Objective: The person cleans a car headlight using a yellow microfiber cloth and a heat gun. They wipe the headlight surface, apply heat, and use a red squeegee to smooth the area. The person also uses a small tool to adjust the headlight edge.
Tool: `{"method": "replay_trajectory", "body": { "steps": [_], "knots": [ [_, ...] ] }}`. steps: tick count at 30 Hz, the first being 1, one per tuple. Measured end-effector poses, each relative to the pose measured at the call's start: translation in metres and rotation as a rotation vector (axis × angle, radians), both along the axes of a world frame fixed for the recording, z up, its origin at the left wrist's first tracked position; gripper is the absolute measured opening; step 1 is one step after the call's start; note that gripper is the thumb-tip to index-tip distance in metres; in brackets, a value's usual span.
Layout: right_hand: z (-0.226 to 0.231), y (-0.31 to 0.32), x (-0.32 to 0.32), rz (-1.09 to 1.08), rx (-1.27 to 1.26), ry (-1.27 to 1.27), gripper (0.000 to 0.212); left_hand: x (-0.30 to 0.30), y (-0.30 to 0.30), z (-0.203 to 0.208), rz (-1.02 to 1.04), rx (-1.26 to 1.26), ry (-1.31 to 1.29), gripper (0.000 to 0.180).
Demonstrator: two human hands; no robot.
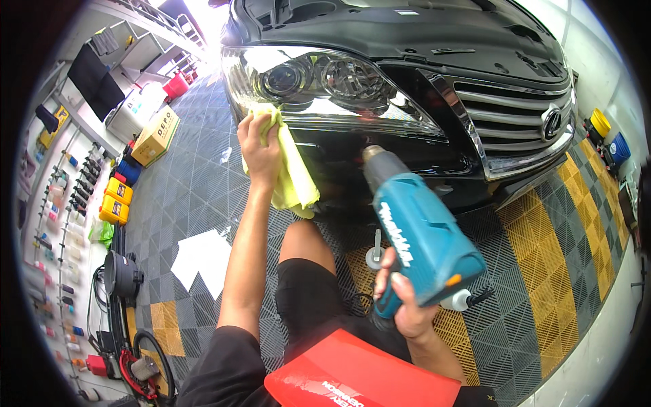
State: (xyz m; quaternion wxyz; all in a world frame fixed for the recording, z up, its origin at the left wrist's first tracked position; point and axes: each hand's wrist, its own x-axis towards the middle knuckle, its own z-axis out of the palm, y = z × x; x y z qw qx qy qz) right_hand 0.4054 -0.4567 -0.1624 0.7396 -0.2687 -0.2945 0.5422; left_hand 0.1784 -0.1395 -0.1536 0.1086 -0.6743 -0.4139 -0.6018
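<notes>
The headlight (319, 83) at upper centre slants down rightward above the nearer left hand (260, 150), clutching a yellow-green cloth (293, 178), and the right hand (409, 309), gripping a teal heat gun (426, 230).

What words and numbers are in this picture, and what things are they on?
I won't copy any words, but here's where they are:
Teal heat gun in the right hand: big white letters.
Shiny red flap at the lap: white letters, upside down.
Cardboard box: dark letters.
Silver badge on the grille: a curved emblem.
Yellow jugs and wall bottles: labels too small to read.
</notes>
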Motion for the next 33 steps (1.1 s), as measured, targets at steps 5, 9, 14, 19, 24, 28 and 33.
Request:
{"method": "replay_trajectory", "body": {
  "steps": [5,9,14,19,24,28,33],
  "knots": [
    [-0.036,0.011,-0.021,0.007,0.162,-0.27,0.044,0.012,-0.002,-0.002,0.067,-0.003,0.003,0.028],
    [-0.02,0.015,-0.023,0.024,0.182,-0.248,0.041,0.0,-0.002,-0.001,0.068,-0.012,0.056,0.03],
    [-0.036,0.022,-0.033,0.005,0.16,-0.298,0.035,-0.015,-0.004,0.004,-0.07,-0.115,0.029,0.033],
    [-0.049,0.009,-0.03,0.068,0.101,-0.428,0.031,-0.023,-0.008,0.014,-0.265,-0.242,-0.023,0.03],
    [0.005,-0.021,-0.001,0.033,-0.023,-0.004,0.042,-0.004,-0.006,0.032,-0.213,-0.155,0.238,0.027],
    [0.003,-0.045,0.026,-0.205,-0.129,-0.07,0.045,0.042,-0.007,0.054,-0.266,-0.104,0.387,0.028],
    [0.002,-0.058,0.044,-0.331,-0.109,-0.075,0.044,0.103,-0.018,0.056,-0.301,-0.053,0.574,0.034]
  ]
}}
